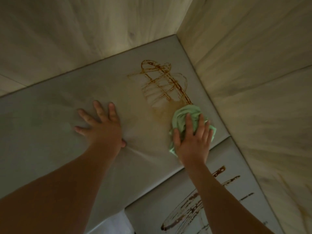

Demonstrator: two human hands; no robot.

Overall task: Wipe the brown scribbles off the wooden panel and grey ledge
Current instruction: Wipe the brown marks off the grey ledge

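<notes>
Green cloth (182, 115) pressed under flat right hand (192, 137), left hand (101, 125) splayed bracing; firm overlapping strokes should clear far brown scribble (162, 81).

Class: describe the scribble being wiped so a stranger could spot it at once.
Find the corner where the wooden walls meet. On the grey panel below lies a looping orange-brown scribble, its lower end smeared beside the green cloth under the right hand. The other scribble is darker and lower.
</notes>
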